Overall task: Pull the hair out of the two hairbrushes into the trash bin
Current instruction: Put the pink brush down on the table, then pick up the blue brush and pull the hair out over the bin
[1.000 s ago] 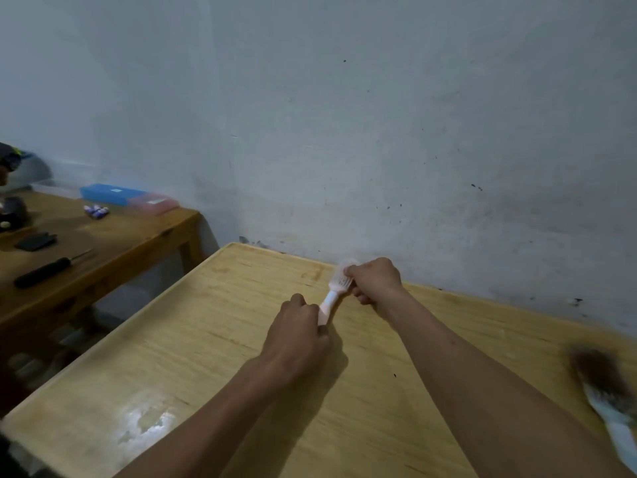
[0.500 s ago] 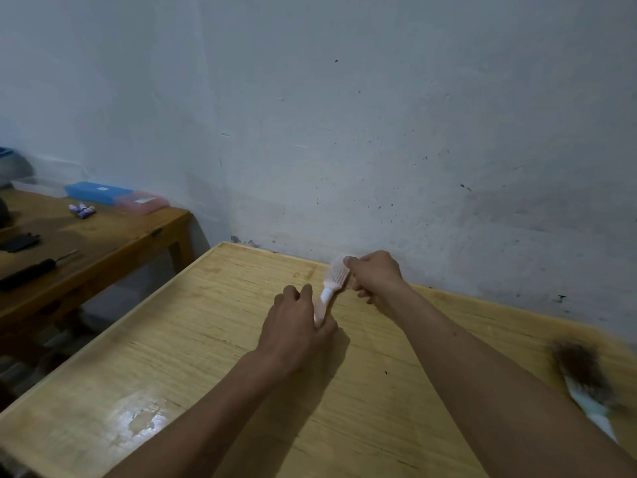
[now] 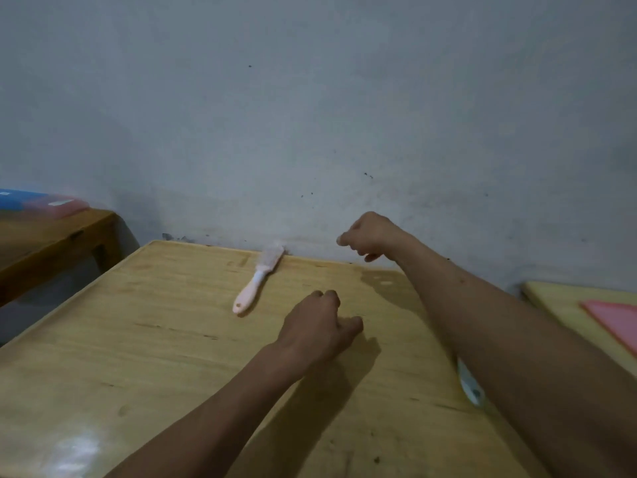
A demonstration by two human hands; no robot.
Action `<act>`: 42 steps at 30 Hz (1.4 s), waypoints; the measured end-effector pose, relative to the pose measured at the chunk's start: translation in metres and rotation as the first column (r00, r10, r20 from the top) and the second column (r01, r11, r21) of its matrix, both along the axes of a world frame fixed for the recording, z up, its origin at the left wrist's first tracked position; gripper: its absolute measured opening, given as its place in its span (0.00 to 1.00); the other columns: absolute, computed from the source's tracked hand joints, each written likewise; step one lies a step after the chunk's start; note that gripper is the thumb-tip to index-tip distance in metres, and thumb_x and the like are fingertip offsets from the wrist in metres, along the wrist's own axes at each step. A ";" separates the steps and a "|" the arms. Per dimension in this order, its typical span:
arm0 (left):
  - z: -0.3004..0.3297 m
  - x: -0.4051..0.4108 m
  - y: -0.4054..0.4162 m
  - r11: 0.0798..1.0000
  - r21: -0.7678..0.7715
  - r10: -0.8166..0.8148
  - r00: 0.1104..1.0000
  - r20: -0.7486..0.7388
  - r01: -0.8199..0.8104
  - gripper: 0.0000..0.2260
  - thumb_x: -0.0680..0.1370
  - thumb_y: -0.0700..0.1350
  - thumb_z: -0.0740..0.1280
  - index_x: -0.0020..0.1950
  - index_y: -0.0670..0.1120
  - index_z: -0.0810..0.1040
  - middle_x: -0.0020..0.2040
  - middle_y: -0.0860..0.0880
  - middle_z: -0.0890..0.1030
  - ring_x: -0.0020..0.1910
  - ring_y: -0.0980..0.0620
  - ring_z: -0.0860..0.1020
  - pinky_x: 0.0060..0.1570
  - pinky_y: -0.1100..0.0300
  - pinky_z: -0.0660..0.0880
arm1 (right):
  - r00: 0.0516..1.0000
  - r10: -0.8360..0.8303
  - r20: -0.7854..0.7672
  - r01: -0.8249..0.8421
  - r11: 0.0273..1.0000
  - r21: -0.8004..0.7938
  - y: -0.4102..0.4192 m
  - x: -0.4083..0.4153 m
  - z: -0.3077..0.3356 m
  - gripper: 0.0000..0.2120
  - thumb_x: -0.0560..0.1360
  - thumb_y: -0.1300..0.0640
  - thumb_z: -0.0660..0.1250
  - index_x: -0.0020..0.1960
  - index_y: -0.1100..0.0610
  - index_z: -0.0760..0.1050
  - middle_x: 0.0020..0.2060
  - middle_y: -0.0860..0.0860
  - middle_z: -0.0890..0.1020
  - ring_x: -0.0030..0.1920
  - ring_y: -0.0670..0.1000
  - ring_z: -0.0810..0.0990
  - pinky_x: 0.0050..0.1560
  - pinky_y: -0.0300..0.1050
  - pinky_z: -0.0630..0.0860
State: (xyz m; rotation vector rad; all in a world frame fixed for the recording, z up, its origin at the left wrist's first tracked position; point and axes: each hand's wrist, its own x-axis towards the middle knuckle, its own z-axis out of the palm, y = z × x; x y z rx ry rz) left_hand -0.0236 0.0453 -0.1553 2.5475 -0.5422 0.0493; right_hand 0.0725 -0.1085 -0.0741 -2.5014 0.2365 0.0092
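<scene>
A pink hairbrush (image 3: 259, 280) lies flat on the wooden table (image 3: 165, 339), bristle end near the wall, with no hand on it. My left hand (image 3: 319, 327) hovers to its right over the table, fingers loosely curled, holding nothing. My right hand (image 3: 368, 236) is raised near the wall with its fingers curled; I see nothing in it. Only a white handle piece of the second hairbrush (image 3: 469, 384) shows, beneath my right forearm. No trash bin is in view.
A darker wooden table (image 3: 51, 243) stands to the left with a blue and a pink box (image 3: 44, 203) on it. At the right, another light table (image 3: 565, 305) carries a pink sheet (image 3: 617, 322). A grey wall runs behind.
Both hands have let go of the pink hairbrush, which now lies on the table. Both hands and my view have shifted to the right.
</scene>
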 end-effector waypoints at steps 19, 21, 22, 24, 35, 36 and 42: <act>-0.006 -0.086 -0.138 0.991 -0.061 -0.126 0.969 -0.212 0.115 0.24 0.75 0.52 0.71 0.65 0.43 0.70 0.58 0.42 0.77 0.55 0.43 0.77 0.45 0.52 0.72 | 0.939 -0.269 -0.214 0.249 0.962 -0.115 -0.108 -0.103 -0.037 0.12 0.73 0.55 0.73 0.42 0.66 0.79 0.38 0.62 0.85 0.38 0.60 0.86 0.43 0.54 0.86; 0.005 -0.083 -0.124 0.982 -0.181 -0.108 0.944 -0.311 0.053 0.23 0.76 0.48 0.71 0.65 0.41 0.68 0.57 0.42 0.75 0.54 0.44 0.77 0.46 0.52 0.74 | 0.950 -0.232 -0.210 0.234 0.972 -0.018 -0.096 -0.100 -0.029 0.11 0.75 0.57 0.71 0.41 0.65 0.77 0.37 0.61 0.83 0.35 0.59 0.84 0.42 0.52 0.84; 0.009 -0.080 -0.115 0.970 -0.243 -0.107 0.924 -0.368 0.016 0.21 0.76 0.46 0.70 0.64 0.42 0.67 0.56 0.42 0.75 0.51 0.44 0.77 0.44 0.53 0.75 | 0.955 -0.210 -0.210 0.219 0.975 0.020 -0.088 -0.097 -0.024 0.10 0.75 0.57 0.71 0.42 0.65 0.77 0.37 0.61 0.83 0.34 0.58 0.83 0.42 0.52 0.84; 0.011 -0.074 -0.096 0.913 -0.396 -0.121 0.859 -0.498 -0.101 0.19 0.75 0.42 0.69 0.61 0.41 0.64 0.52 0.42 0.77 0.41 0.46 0.79 0.38 0.52 0.78 | 0.967 -0.154 -0.201 0.174 0.981 0.086 -0.068 -0.095 -0.012 0.09 0.75 0.58 0.71 0.44 0.65 0.78 0.37 0.61 0.83 0.33 0.57 0.82 0.40 0.49 0.84; 0.008 -0.078 0.046 0.618 -0.629 0.163 0.859 -0.485 -0.473 0.17 0.74 0.55 0.69 0.52 0.42 0.72 0.36 0.45 0.76 0.28 0.48 0.77 0.30 0.58 0.74 | 0.954 0.240 -0.181 -0.226 0.969 0.099 0.099 -0.104 0.036 0.15 0.74 0.53 0.70 0.53 0.65 0.81 0.43 0.55 0.81 0.32 0.55 0.85 0.40 0.48 0.86; 0.008 -0.084 0.063 0.605 -0.626 0.210 0.857 -0.470 -0.492 0.18 0.73 0.57 0.69 0.49 0.42 0.73 0.35 0.46 0.76 0.28 0.47 0.77 0.29 0.58 0.73 | 0.936 0.289 -0.202 -0.276 0.957 0.094 0.114 -0.107 0.038 0.19 0.73 0.51 0.71 0.56 0.64 0.82 0.46 0.54 0.82 0.33 0.55 0.86 0.41 0.49 0.86; 0.001 -0.130 0.163 0.559 -0.479 0.552 0.735 -0.394 -0.677 0.37 0.64 0.78 0.60 0.48 0.45 0.76 0.40 0.45 0.82 0.36 0.42 0.83 0.37 0.53 0.79 | 0.787 0.541 -0.296 -0.555 0.831 0.040 0.209 -0.136 0.037 0.30 0.71 0.31 0.72 0.63 0.51 0.79 0.63 0.57 0.78 0.51 0.58 0.87 0.46 0.51 0.87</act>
